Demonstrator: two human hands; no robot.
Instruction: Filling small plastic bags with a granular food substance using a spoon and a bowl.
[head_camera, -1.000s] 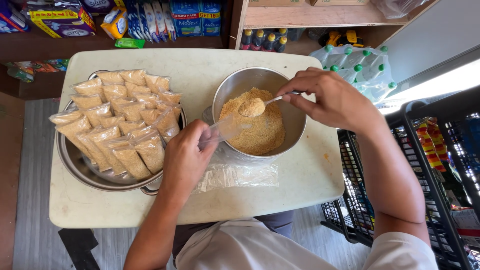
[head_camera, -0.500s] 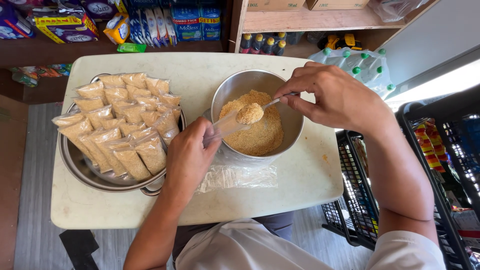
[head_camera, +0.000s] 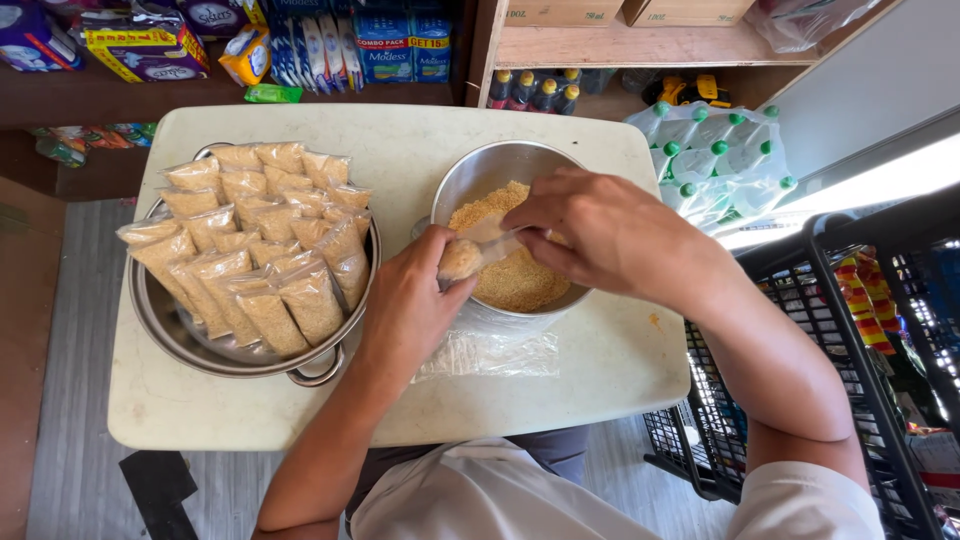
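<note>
Two hands at work over one pale tabletop (head_camera: 400, 150). Left hand (head_camera: 405, 310) closed around one small clear bag (head_camera: 462, 258), partly filled with tan granules and held at the near-left rim of one round steel bowl (head_camera: 470, 180). Right hand (head_camera: 610, 235) positioned above the same bowl, fingers pinched on something at the mouth of the bag; whether a spoon was in that grasp could not be told, as the fingers hid it. One mound of tan granules (head_camera: 515, 280) seen inside the bowl, partly covered by both hands. One flat stack of empty clear bags (head_camera: 495, 352) lying on the tabletop just in front of the bowl, touching its base; number of sheets not countable. One wide steel pan (head_camera: 175, 335) with one visible loop handle set to the left of the bowl, its rim close beside the bowl. Roughly twenty filled and closed packets (head_camera: 265, 240) of the same tan granules stacked in overlapping rows within the pan; exact count uncertain because of overlap. One shrink-wrapped pack of green-capped bottles (head_camera: 715, 165) standing off the right edge of the table. One black wire basket (head_camera: 860, 400) located at lower right, beside the right arm.
</note>
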